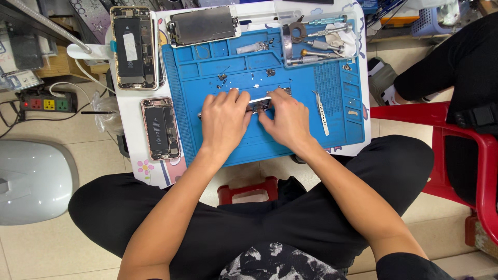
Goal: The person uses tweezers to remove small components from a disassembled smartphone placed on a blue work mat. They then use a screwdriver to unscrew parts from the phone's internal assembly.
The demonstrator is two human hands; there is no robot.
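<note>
1. Two bare hands met over a flat blue rubber mat (290, 140) on the small table.
2. The left hand (224, 120) and right hand (286, 120) both pinched a thin shiny metal phone part (259, 103) between them.
3. Curved silver tweezers (320, 111) lay just right of the hands.
4. Two opened phones (161, 128) lay left of the mat, well apart from the hands.

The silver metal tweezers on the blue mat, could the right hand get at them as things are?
Probably yes: the silver metal tweezers lie bare on the blue mat, just beside the right hand, though that hand is busy with a small metal part.
</note>
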